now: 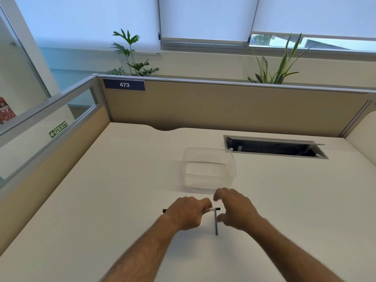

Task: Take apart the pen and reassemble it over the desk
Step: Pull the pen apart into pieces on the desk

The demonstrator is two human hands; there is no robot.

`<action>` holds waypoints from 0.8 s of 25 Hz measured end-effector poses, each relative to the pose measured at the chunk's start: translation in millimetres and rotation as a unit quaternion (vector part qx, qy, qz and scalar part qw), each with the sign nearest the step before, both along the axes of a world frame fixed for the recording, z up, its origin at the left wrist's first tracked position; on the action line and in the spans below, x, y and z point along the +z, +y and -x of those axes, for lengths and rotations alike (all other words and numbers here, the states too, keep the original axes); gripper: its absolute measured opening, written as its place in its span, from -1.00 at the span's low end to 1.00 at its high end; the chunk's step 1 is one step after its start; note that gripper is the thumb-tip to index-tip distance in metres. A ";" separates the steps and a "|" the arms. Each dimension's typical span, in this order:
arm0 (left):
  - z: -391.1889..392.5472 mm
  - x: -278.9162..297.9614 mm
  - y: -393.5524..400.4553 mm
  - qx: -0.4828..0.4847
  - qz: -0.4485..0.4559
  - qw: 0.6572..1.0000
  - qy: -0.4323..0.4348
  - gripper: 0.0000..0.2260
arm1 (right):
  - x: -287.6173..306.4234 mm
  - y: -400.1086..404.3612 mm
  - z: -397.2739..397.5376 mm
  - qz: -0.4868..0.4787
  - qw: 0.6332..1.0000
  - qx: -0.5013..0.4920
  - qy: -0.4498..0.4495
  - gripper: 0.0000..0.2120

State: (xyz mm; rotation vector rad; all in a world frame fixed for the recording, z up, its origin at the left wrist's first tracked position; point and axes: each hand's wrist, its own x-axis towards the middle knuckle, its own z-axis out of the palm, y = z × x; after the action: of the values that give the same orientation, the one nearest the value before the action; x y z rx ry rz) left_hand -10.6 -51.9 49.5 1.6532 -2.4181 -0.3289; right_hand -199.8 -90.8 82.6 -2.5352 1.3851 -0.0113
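My left hand is closed around a slim pen part held level just above the white desk; its white section and dark tip stick out to the right, and a dark end shows left of my fist. A second thin dark-blue pen piece lies on the desk, running toward me from below the held part's tip. My right hand hovers over that lying piece with fingers spread and thumb apart, holding nothing.
A clear, empty plastic container stands just beyond my hands. An open cable hatch is cut into the desk at the back right. Beige partition walls close the desk at the back and left.
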 end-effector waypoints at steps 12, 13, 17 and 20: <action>6.9 8.9 2.4 -0.027 0.005 0.997 -0.069 -0.82 | 10.6 -4.9 3.5 -0.106 0.983 0.120 0.090 -0.76; 8.9 9.0 2.6 -0.026 0.006 0.997 -0.074 -0.85 | 10.9 -5.0 3.1 -0.094 0.985 0.111 0.090 -0.79; 13.5 9.0 2.6 -0.017 0.000 0.998 -0.068 -0.88 | 8.6 -4.6 3.0 -0.022 0.991 0.094 0.089 -0.83; 13.8 9.4 2.2 -0.010 -0.009 0.999 -0.051 -0.88 | 6.9 -2.7 4.6 0.025 0.994 0.083 0.072 -0.85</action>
State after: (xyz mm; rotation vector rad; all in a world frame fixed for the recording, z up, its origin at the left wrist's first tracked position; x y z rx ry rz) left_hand -24.4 -49.7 58.9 1.6928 -2.5151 -0.2753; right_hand -204.4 -93.5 89.4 -2.7326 1.2315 0.1740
